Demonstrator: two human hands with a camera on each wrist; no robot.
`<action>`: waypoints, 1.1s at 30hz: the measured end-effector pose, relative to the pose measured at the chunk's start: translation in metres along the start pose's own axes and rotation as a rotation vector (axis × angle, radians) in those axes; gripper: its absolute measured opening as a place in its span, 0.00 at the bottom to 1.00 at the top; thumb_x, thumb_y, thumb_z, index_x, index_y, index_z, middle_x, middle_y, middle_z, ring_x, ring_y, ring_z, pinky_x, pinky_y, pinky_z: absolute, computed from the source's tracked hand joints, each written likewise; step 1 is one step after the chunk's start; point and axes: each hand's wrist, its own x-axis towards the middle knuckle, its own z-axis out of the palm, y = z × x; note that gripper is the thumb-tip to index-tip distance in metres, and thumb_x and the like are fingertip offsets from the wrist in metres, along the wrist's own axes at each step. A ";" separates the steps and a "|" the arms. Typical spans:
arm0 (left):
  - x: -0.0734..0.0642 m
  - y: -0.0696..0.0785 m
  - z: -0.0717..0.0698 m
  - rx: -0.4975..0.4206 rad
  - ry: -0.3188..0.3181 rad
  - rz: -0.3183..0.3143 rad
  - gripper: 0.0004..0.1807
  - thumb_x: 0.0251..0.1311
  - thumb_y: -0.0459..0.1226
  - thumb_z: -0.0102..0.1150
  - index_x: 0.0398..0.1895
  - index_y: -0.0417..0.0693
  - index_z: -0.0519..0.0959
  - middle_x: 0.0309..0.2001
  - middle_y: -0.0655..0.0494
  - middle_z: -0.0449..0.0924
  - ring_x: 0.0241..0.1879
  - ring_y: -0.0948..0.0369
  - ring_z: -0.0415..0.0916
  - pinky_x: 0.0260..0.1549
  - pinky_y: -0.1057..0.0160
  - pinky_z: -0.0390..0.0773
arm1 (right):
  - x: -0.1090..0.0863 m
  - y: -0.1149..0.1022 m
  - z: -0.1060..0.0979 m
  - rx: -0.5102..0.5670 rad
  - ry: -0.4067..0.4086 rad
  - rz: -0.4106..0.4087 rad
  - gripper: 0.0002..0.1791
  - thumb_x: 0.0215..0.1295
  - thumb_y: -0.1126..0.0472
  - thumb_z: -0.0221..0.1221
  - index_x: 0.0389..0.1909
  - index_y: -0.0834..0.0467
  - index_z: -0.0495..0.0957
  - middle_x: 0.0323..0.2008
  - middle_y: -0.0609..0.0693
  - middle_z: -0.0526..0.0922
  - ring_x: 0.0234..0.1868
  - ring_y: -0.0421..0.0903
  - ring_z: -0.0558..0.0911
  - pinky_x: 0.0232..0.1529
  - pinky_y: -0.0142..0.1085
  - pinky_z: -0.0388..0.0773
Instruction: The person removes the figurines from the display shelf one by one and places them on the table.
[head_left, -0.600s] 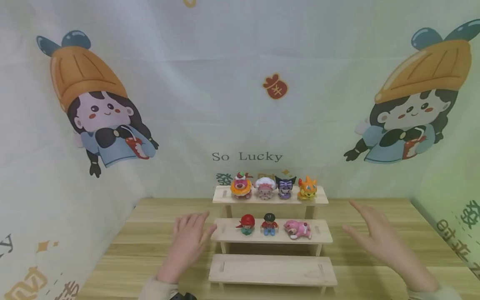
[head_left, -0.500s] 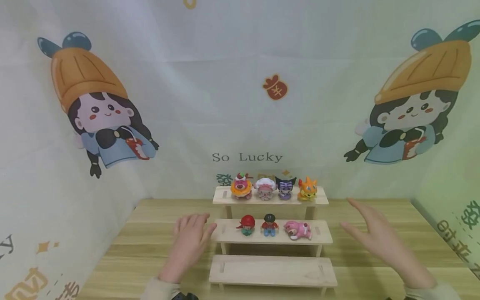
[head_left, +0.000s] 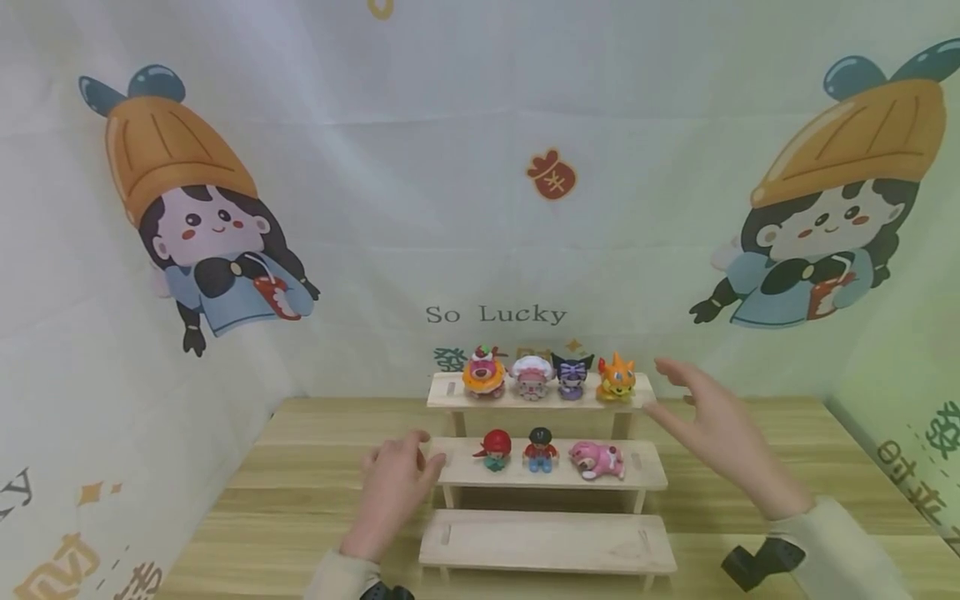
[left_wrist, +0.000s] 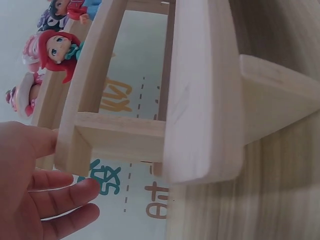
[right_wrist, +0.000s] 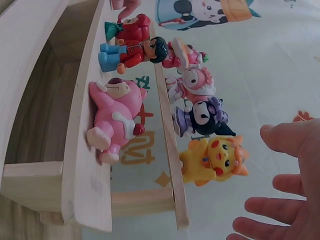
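My left hand point(head_left: 397, 479) hovers at the left end of the middle shelf point(head_left: 453, 475), fingers relaxed and holding nothing. In the left wrist view its thumb overlaps the shelf's end. Beside the top shelf's point(head_left: 645, 398) right end is my right hand point(head_left: 720, 429), fingers apart and nothing in it. Nearest to it stands a yellow figurine in an orange dragon-like hood point(head_left: 617, 379). To that figurine's left stand a purple-black figurine point(head_left: 572, 379), a white-hatted one point(head_left: 532, 379) and a pink bear with an orange ring point(head_left: 483, 375).
The middle shelf carries a red-haired figurine point(head_left: 496, 450), a black-haired figurine in red and blue point(head_left: 540, 451) and a pink bear lying down point(head_left: 597, 460). A bare lower shelf point(head_left: 547, 540) stands in front on the wooden table point(head_left: 277, 492). A printed cloth point(head_left: 480, 208) hangs behind.
My right hand has moved up and left, closer to the top shelf's right end. My left hand has shifted slightly right toward the middle shelf, its fingers more bent. The figurines have not moved.
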 end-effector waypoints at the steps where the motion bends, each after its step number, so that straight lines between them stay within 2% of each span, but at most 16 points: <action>1: -0.001 0.000 0.001 0.005 0.002 0.007 0.21 0.61 0.46 0.60 0.51 0.42 0.77 0.25 0.58 0.74 0.33 0.56 0.71 0.53 0.43 0.60 | 0.003 -0.002 0.002 0.009 0.003 -0.014 0.36 0.65 0.53 0.60 0.68 0.65 0.60 0.64 0.66 0.67 0.61 0.64 0.70 0.56 0.57 0.70; 7: -0.005 0.001 0.005 0.010 0.047 0.063 0.17 0.61 0.43 0.60 0.50 0.44 0.78 0.30 0.55 0.81 0.37 0.54 0.76 0.52 0.42 0.62 | 0.022 -0.011 0.014 0.051 0.019 -0.070 0.40 0.61 0.60 0.63 0.70 0.65 0.55 0.67 0.65 0.64 0.60 0.63 0.71 0.54 0.55 0.73; 11: -0.005 0.001 0.005 0.016 0.073 0.100 0.17 0.61 0.43 0.61 0.49 0.44 0.80 0.29 0.56 0.80 0.36 0.55 0.76 0.52 0.44 0.63 | 0.030 -0.013 0.018 0.051 0.049 -0.082 0.42 0.60 0.61 0.64 0.71 0.64 0.54 0.68 0.65 0.62 0.61 0.64 0.69 0.54 0.56 0.73; 20: -0.005 -0.001 0.006 0.029 0.066 0.106 0.17 0.62 0.44 0.59 0.50 0.44 0.80 0.27 0.57 0.80 0.37 0.55 0.77 0.53 0.45 0.65 | 0.047 -0.014 0.026 0.011 0.022 -0.141 0.44 0.59 0.64 0.64 0.73 0.60 0.52 0.69 0.64 0.60 0.64 0.64 0.66 0.57 0.56 0.70; 25: -0.006 -0.002 0.008 0.019 0.068 0.114 0.18 0.63 0.44 0.58 0.50 0.43 0.79 0.26 0.57 0.79 0.33 0.57 0.75 0.47 0.47 0.70 | 0.053 -0.013 0.032 -0.012 0.018 -0.181 0.39 0.60 0.65 0.63 0.71 0.59 0.57 0.67 0.63 0.64 0.64 0.62 0.67 0.62 0.58 0.63; 27: -0.006 -0.002 0.009 0.014 0.065 0.115 0.18 0.63 0.44 0.58 0.50 0.42 0.79 0.26 0.57 0.78 0.32 0.57 0.75 0.45 0.48 0.72 | 0.055 -0.013 0.035 -0.025 0.026 -0.197 0.36 0.60 0.66 0.63 0.69 0.60 0.61 0.65 0.63 0.67 0.59 0.60 0.71 0.60 0.57 0.66; 30: -0.005 -0.002 0.009 0.010 0.056 0.114 0.18 0.63 0.44 0.58 0.51 0.41 0.78 0.27 0.56 0.78 0.34 0.55 0.76 0.43 0.48 0.74 | 0.056 -0.012 0.039 -0.038 0.023 -0.187 0.31 0.60 0.65 0.63 0.65 0.62 0.66 0.60 0.63 0.72 0.49 0.56 0.75 0.52 0.52 0.72; 33: -0.005 -0.002 0.009 0.000 0.056 0.121 0.19 0.63 0.44 0.58 0.51 0.41 0.78 0.29 0.53 0.80 0.35 0.54 0.78 0.42 0.49 0.76 | 0.054 -0.011 0.041 -0.026 0.008 -0.159 0.28 0.60 0.63 0.63 0.62 0.64 0.69 0.57 0.64 0.74 0.50 0.59 0.76 0.52 0.53 0.73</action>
